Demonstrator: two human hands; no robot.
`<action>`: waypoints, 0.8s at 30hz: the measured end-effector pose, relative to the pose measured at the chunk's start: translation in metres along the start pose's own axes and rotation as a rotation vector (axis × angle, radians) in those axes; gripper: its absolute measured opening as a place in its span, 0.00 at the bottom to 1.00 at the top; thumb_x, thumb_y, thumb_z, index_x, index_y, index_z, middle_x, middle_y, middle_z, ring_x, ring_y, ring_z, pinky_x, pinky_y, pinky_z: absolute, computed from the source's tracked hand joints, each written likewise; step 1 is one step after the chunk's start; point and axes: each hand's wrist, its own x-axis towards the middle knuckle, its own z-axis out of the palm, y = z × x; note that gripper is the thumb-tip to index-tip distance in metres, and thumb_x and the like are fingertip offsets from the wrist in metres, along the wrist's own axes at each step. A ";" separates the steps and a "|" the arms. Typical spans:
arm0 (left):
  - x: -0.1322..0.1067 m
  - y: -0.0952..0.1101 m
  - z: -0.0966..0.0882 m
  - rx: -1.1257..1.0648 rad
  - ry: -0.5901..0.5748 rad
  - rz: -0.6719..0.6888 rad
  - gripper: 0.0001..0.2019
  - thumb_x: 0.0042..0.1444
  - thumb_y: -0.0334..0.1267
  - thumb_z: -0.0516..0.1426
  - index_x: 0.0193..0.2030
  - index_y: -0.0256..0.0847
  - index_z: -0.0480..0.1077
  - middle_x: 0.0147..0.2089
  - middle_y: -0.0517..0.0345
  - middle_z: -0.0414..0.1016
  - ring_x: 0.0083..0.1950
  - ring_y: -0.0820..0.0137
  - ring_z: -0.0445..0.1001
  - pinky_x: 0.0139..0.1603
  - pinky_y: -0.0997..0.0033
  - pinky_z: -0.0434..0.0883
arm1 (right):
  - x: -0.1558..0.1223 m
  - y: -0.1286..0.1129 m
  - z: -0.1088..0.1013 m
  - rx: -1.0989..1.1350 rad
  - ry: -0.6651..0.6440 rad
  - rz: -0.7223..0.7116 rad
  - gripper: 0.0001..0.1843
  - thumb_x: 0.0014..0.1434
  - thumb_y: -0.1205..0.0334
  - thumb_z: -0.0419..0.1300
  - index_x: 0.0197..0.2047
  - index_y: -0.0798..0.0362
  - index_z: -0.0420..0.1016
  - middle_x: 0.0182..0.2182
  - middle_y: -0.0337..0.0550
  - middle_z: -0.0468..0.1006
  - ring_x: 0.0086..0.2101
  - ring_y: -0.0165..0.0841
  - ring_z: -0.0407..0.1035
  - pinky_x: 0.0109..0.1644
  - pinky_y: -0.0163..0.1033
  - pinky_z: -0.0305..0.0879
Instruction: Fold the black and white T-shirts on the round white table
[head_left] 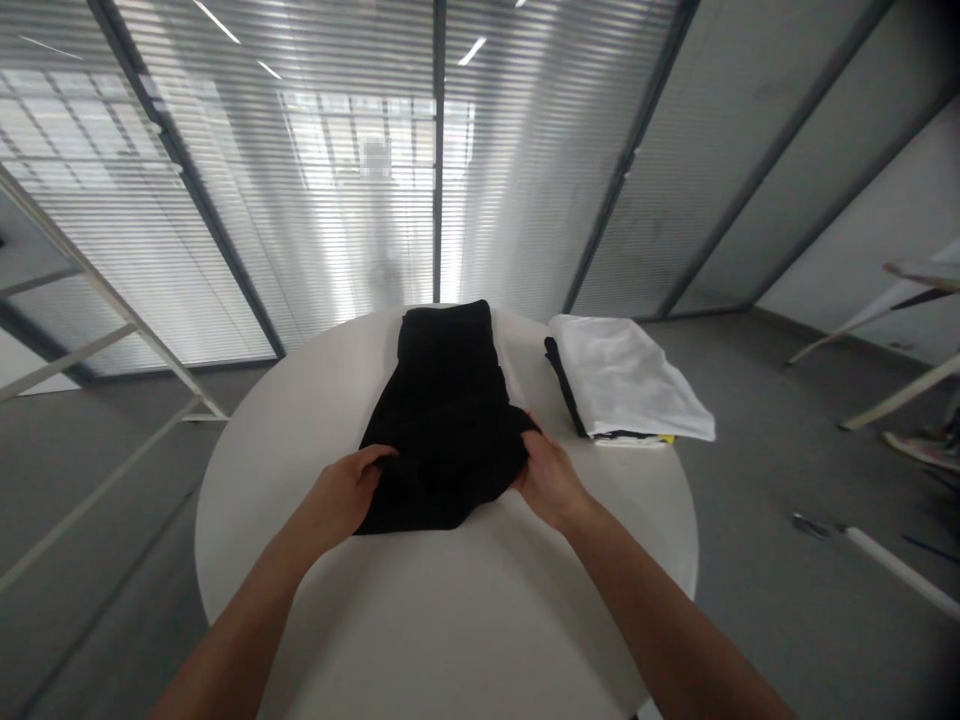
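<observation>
- Round white table [450,630], grey floor [750,450] past its rim
- Left hand [345,495] curled on black garment [446,420], grip unclear
- Right hand [551,480] pinching its edge
- White cloth stack [622,378] beside

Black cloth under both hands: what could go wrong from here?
The black fabric garment is bunched under the left hand and right hand, so its layers may slip out of line. The folded white cloth stack seems to overhang the edge of the round white table and could slide off if bumped.
</observation>
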 end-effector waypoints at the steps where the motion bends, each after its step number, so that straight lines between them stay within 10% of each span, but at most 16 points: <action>1: -0.001 0.000 0.000 -0.051 -0.010 -0.011 0.20 0.55 0.34 0.48 0.52 0.43 0.73 0.37 0.55 0.77 0.36 0.65 0.74 0.36 0.68 0.66 | -0.001 0.000 0.001 0.000 -0.032 0.038 0.17 0.56 0.48 0.57 0.47 0.43 0.67 0.34 0.37 0.76 0.28 0.34 0.69 0.25 0.38 0.67; 13: 0.007 -0.004 0.005 -1.112 -0.021 -0.016 0.12 0.53 0.43 0.60 0.45 0.46 0.72 0.38 0.57 0.69 0.39 0.69 0.70 0.31 0.72 0.70 | -0.006 -0.010 -0.008 0.037 -0.250 0.198 0.31 0.58 0.36 0.46 0.53 0.47 0.70 0.43 0.47 0.79 0.36 0.43 0.75 0.33 0.47 0.71; 24: -0.002 -0.008 0.000 -1.039 -0.023 -0.009 0.14 0.52 0.45 0.61 0.45 0.44 0.74 0.32 0.57 0.69 0.29 0.69 0.70 0.22 0.72 0.71 | -0.007 -0.010 -0.008 0.008 -0.198 0.033 0.30 0.58 0.38 0.51 0.58 0.45 0.67 0.49 0.45 0.75 0.37 0.40 0.73 0.31 0.43 0.71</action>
